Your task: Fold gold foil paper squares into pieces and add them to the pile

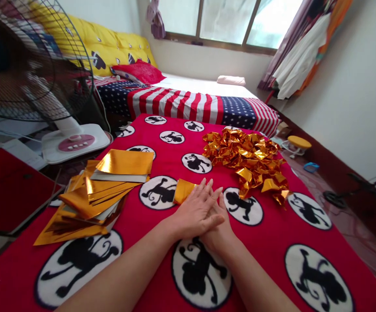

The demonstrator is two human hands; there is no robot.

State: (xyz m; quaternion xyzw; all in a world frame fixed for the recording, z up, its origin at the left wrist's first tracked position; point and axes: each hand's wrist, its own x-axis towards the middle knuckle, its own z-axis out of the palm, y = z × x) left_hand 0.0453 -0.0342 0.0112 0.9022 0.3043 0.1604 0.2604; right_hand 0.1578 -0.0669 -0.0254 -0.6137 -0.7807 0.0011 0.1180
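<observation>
A small gold foil piece (pixel 183 191) lies on the red cloth (pixel 155 268) with black figures in white circles, its right part hidden under my fingers. My left hand (pixel 196 212) rests flat over it with the fingers stretched out. Partly beneath my left hand is my right hand (pixel 221 225), its fingers extended and overlapped by the left. Stacked gold sheets (pixel 110 190), some showing pale undersides, are spread to the left. At the back right sits a heap of folded shiny gold pieces (pixel 249 158).
A white fan (pixel 74 138) with a wire cage stands at the left, near a dark red panel (pixel 12 190). Behind the cloth is a bed (pixel 191 104) with a striped cover. A yellow stool (pixel 299 142) is on the floor at the right.
</observation>
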